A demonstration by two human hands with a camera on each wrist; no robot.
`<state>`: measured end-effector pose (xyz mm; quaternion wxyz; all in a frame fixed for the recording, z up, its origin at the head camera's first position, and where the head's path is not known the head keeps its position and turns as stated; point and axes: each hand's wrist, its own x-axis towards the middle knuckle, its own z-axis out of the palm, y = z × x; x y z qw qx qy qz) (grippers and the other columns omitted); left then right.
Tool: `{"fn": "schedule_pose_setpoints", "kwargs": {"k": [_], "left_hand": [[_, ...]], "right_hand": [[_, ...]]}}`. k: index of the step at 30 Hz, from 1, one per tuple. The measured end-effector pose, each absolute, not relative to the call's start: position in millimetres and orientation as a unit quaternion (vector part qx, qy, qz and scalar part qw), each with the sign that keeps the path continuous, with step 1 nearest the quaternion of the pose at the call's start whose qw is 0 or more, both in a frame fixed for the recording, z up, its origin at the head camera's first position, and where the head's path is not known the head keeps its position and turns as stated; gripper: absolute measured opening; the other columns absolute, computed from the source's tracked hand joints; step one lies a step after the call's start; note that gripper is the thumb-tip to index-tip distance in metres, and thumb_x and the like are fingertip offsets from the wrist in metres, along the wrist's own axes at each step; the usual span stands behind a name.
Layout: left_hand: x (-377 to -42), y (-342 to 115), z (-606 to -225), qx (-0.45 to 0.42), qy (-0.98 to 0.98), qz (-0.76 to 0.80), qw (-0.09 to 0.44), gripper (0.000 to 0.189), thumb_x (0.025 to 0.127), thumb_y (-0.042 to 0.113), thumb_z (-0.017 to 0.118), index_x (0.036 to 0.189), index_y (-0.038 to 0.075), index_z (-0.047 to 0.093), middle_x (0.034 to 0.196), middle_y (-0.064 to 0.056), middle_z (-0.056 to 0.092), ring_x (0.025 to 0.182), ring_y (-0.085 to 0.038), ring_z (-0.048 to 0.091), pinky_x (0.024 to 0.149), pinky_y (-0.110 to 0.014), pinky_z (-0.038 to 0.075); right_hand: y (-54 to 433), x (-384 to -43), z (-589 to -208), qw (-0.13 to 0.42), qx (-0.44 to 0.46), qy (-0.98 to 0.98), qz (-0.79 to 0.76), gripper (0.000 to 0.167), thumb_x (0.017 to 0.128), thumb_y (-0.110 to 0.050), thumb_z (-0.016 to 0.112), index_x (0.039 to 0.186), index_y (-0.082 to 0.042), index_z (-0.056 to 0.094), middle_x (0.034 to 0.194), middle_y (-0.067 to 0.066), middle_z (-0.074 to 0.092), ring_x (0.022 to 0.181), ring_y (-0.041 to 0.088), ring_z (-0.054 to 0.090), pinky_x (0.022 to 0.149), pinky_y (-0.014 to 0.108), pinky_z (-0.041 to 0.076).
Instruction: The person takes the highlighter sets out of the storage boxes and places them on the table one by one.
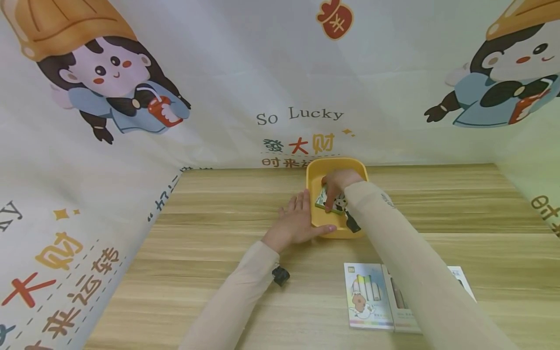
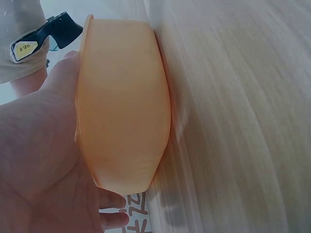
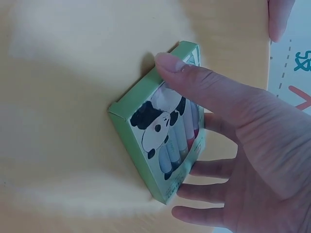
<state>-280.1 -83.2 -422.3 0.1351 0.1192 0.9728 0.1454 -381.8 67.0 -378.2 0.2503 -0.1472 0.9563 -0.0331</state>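
A yellow plastic bin stands on the wooden table near the back wall. Inside it lies a small green box of pens with pandas on its front and a window showing the pens. My right hand reaches into the bin and holds this box, thumb on one edge and fingers along the opposite side, as the right wrist view shows. Against the bin's left front corner rests my left hand, its fingers extended along the outer side and its thumb over the front rim.
A white pen box lies at the front right of the table. Beside it are a second pen box and a further white box, both partly hidden by my right sleeve. A printed cloth wall borders the table.
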Motion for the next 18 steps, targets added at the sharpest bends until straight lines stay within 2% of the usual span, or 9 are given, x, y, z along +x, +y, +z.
{"fn": "schedule_pose_setpoints", "kwargs": {"k": [4, 18], "left_hand": [[-280.7, -83.3, -422.5, 0.118, 0.972, 0.150, 0.136, 0.117, 0.086, 0.077, 0.049, 0.158, 0.006, -0.009, 0.168, -0.017, 0.001, 0.156, -0.039, 0.005, 0.121, -0.067, 0.014], [-279.8, -82.8, -420.5, 0.120, 0.972, 0.146, 0.138, 0.118, 0.086, 0.077, 0.050, 0.158, 0.005, -0.010, 0.168, -0.018, 0.002, 0.156, -0.039, 0.006, 0.120, -0.067, 0.015]], "right_hand": [[67.2, -381.8, -378.6, 0.250, -0.145, 0.956, -0.040, 0.088, 0.075, -0.039, 0.085, 0.150, -0.019, 0.043, 0.141, 0.011, 0.056, 0.124, 0.027, 0.054, 0.111, 0.047, 0.044], [67.0, -382.1, -381.2, 0.240, -0.142, 0.960, -0.024, 0.090, 0.073, -0.042, 0.086, 0.149, -0.021, 0.044, 0.145, 0.013, 0.050, 0.127, 0.028, 0.051, 0.110, 0.048, 0.044]]}}
